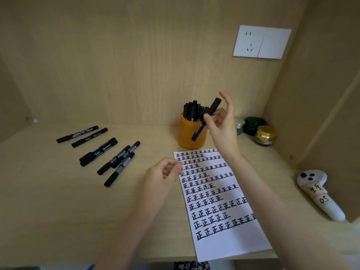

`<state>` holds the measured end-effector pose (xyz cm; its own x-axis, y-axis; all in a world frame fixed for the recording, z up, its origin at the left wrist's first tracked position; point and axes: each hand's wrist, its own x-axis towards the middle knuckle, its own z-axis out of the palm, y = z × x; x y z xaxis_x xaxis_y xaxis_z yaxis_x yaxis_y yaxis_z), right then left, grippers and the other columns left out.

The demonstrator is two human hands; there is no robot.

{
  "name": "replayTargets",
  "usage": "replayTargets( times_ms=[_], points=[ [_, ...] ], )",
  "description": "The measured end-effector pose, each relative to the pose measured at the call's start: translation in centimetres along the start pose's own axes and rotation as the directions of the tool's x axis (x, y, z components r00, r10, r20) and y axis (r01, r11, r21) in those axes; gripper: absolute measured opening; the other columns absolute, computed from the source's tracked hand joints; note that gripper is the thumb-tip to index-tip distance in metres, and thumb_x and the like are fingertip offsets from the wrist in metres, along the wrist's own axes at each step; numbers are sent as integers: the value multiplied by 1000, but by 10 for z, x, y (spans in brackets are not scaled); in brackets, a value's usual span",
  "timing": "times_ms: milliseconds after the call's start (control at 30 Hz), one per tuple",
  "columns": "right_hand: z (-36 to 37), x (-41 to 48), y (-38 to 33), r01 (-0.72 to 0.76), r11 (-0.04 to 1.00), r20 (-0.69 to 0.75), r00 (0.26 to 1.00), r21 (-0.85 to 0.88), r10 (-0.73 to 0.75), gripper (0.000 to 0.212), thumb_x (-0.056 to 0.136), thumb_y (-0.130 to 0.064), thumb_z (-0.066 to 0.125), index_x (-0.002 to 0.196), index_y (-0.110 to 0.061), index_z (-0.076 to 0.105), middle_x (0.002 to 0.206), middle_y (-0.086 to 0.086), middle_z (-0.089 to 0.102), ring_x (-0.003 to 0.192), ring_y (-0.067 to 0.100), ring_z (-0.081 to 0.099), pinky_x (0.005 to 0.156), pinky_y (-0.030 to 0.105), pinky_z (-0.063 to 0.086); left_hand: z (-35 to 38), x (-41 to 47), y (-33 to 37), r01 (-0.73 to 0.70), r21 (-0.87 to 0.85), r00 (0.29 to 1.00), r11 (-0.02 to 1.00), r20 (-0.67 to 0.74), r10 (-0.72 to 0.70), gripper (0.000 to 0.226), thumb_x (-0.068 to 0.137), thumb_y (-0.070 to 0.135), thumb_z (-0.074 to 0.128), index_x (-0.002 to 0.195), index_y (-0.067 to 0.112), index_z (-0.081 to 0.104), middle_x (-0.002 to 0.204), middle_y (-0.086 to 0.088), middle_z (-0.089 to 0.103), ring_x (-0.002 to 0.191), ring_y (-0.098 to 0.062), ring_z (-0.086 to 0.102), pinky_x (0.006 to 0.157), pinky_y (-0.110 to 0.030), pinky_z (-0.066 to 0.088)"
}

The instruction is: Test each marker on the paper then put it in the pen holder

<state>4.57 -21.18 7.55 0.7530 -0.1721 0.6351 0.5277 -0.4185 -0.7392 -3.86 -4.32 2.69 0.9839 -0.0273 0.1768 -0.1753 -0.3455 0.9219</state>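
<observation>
— From the head view, what is the right grip (220, 123) doing?

— It is pinching a black marker (199, 130) between thumb and fingers, with the forefinger sticking straight up. The marker is slanting: its upper end is pointing up and to the right, past the fingers, and its lower end is hanging in front of the wall of the orange pen holder (185, 137).

— Is that marker inside the holder?

— No, it is sitting in front of it and just above its rim. A bunch of black markers (192, 110) is already standing upright in the holder.

— And the left grip (163, 172)?

— It is holding nothing. Its fingers are curling loosely, with the tips lying over the left edge of the paper (224, 240). I cannot tell whether they are touching it.

— Where is the paper lying?

— Flat on the wooden surface (58, 211), just in front of the holder, with rows of black characters covering most of it.

— Anything else lying around?

— Loose markers (98, 151) are lying well to the left of the paper. Small jars (266, 135) are standing to the right of the holder, and a white controller (319, 193) is lying at the far right.
</observation>
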Motion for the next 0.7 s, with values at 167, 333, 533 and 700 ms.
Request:
replayTargets(
  times_ms=[167,333,533,700],
  points=[
    [16,41,12,46,998,-78,996,-38,-49,50,95,-11,54,137,-23,32,87,9,57,79,21,63,74,27,56,-2,6,-12,59,-29,998,998,-11,-59,9,91,24,56,93,25,65,81,8,68,82,-13,63,78,-28,53],
    [26,57,27,28,992,-83,996,-119,-38,47,95,-10,52,137,-24,35,87,-2,54,77,11,60,69,18,50,-4,12,-20,69,-20,998,997,-12,-69,11,90,23,56,89,30,66,78,10,68,80,-12,63,81,-33,54],
    [33,57,45,28,973,-9,999,-231,-31,26,95,-12,54,121,-12,58,114,6,53,88,13,58,84,32,52,-2,13,-24,75,-47,997,996,-18,-76,12,91,21,56,88,28,66,78,8,68,80,-13,63,81,-35,54],
    [32,61,50,15,969,5,1000,-249,-14,28,97,-13,51,123,-14,61,111,3,47,92,12,56,85,20,46,-3,13,-27,87,-40,996,995,-31,-89,11,90,21,56,89,27,66,77,8,68,80,-13,63,81,-36,54]
  ],
)
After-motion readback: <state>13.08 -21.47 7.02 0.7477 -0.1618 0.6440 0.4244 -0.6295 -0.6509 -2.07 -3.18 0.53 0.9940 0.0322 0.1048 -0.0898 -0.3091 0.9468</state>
